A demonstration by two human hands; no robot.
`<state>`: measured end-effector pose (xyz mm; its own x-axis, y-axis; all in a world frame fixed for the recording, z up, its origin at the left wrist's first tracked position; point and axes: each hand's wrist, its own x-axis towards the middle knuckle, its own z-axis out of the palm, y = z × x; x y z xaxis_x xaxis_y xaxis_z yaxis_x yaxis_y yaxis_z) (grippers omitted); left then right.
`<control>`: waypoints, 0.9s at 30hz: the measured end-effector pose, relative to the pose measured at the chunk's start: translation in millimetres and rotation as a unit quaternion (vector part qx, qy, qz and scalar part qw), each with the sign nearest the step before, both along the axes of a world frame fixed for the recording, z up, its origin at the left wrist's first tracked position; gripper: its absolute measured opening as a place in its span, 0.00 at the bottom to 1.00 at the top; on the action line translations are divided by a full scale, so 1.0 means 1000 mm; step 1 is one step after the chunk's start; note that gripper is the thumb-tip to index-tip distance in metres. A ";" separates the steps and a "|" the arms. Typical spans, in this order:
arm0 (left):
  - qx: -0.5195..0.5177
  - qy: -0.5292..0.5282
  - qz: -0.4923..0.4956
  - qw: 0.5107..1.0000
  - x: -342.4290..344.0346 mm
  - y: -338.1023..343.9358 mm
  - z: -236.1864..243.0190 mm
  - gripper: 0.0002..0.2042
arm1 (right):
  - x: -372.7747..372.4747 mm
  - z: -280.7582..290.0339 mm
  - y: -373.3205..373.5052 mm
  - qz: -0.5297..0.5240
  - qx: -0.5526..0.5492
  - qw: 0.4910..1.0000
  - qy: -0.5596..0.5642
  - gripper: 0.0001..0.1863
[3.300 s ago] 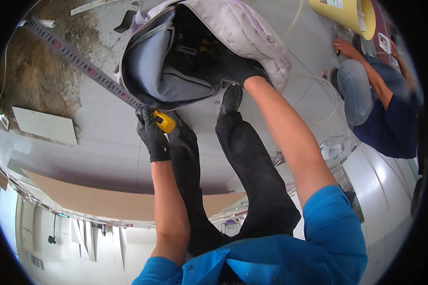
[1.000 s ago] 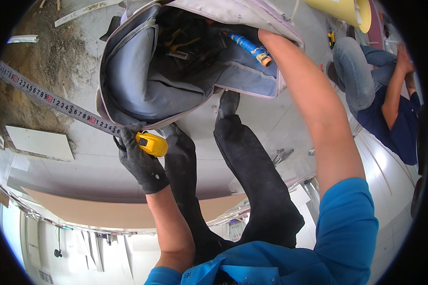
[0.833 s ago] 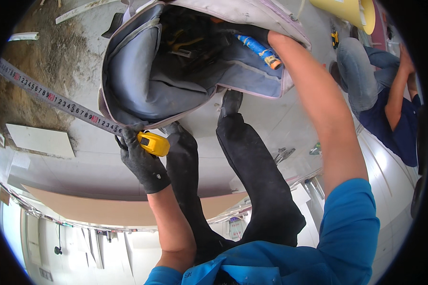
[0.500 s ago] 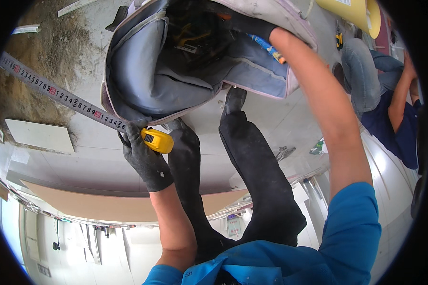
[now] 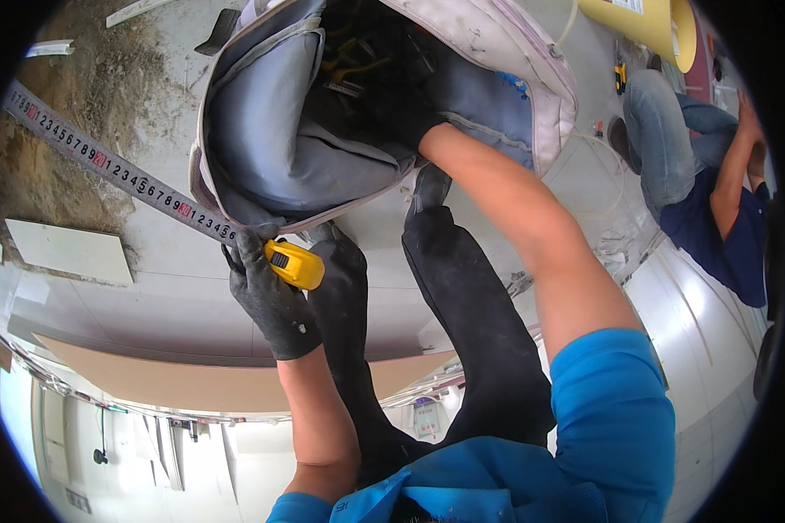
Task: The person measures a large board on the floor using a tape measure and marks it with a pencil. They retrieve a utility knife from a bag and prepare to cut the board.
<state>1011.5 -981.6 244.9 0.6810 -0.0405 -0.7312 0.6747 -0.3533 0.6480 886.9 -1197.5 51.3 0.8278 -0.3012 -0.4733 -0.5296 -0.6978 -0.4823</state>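
My left hand [image 5: 270, 292], in a dark glove, is closed on a yellow tape measure [image 5: 295, 265]. Its blade [image 5: 118, 170] runs out to the upper left across the stained floor. An open tool bag [image 5: 266, 131] with a grey lining stands in front of my feet, its near rim by my left hand. My right hand [image 5: 406, 113], gloved in black, reaches down into the bag's dark inside; its fingers are hidden there. Yellow-handled tools [image 5: 358, 68] lie in the bag left of that hand. Something blue [image 5: 515, 84] shows at the right side of the lining.
On the right another person [image 5: 711, 196] crouches, near yellow-and-black pliers [image 5: 620, 77] on the floor. A large yellow roll [image 5: 650, 24] lies at the upper right. A pale flat board [image 5: 68, 251] rests on the floor at left.
My right hand has moved from the bag's right side toward its middle, lower and nearer to me. The left hand and tape measure have barely moved.
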 end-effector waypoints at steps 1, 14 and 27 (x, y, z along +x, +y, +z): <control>-0.003 -0.005 -0.005 1.000 0.000 0.001 -0.001 0.15 | 0.000 -0.002 0.001 -0.027 0.021 0.999 -0.005 0.20; -0.019 -0.007 -0.002 1.000 0.003 0.002 -0.005 0.16 | -0.009 0.058 0.005 -0.134 0.123 0.983 -0.001 0.23; -0.046 -0.008 0.019 0.999 -0.002 0.003 -0.006 0.15 | -0.005 0.097 0.010 -0.101 0.163 0.980 0.051 0.22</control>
<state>1009.4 -978.5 239.2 0.6950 -0.0800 -0.7146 0.6760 -0.2657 0.6873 881.5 -1187.1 147.8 0.7097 -0.2733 -0.6493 -0.6987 -0.3912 -0.5990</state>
